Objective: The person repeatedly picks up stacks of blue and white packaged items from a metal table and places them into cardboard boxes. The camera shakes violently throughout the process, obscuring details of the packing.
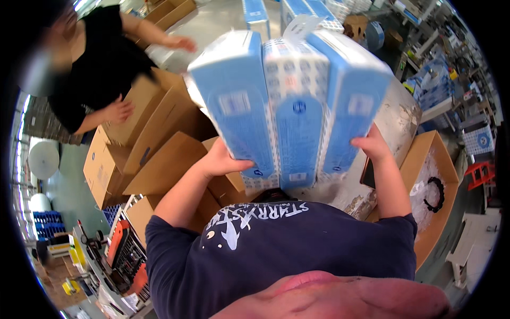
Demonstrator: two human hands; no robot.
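Note:
Three tall blue-and-white boxes stand side by side in front of my chest: a left box (pixel 239 114), a middle box (pixel 298 135) and a right box (pixel 353 101). My left hand (pixel 226 160) presses on the lower outer side of the left one, thumb across its near face. On the opposite side, my right hand (pixel 374 143) grips the right box, its thumb also on the near face. The middle box is squeezed between the outer two. A pale flap (pixel 303 26) sticks up behind their tops. The undersides of my fingers are hidden.
Several open brown cartons (pixel 159 159) crowd my left. Beyond them a person in black (pixel 101 69) holds both hands over the cartons. To my right, a carton (pixel 433 234) contains clear plastic and a black ring (pixel 435 194). More blue boxes (pixel 256 13) stand on the far table.

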